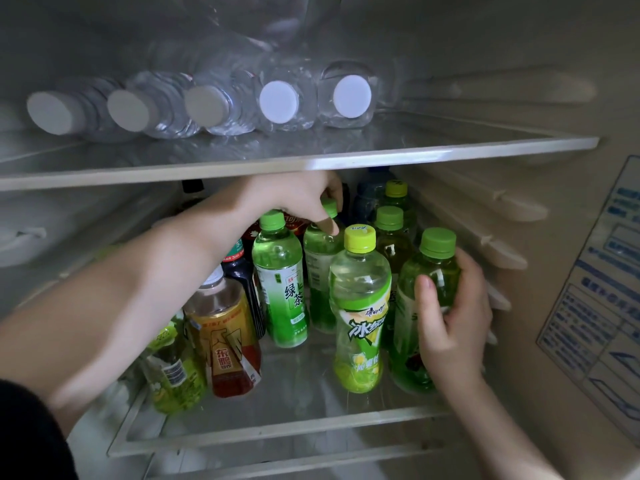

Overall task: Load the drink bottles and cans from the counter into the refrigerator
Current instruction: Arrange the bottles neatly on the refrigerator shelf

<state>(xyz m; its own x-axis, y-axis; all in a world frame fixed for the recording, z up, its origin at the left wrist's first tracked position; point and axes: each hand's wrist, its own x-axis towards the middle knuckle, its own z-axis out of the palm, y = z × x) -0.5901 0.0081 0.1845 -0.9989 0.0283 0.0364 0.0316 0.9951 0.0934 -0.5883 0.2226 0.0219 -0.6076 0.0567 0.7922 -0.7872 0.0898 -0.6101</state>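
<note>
I look into an open refrigerator. On its lower glass shelf (298, 386) stand several green tea bottles. My right hand (453, 320) wraps around the right-front green bottle (429, 268). My left hand (298, 199) reaches deep under the upper shelf and grips the neck of a rear green bottle (320, 258). Between them stands a yellow-capped lime bottle (360, 306). A green tea bottle with a white label (280, 282) stands left of centre.
An amber energy drink bottle (225, 334), a dark bottle (242, 268) and a yellow-green bottle (173, 372) crowd the shelf's left. Several water bottles (280, 102) lie on the upper shelf (311, 161). The fridge's right wall bears a blue label (595, 306).
</note>
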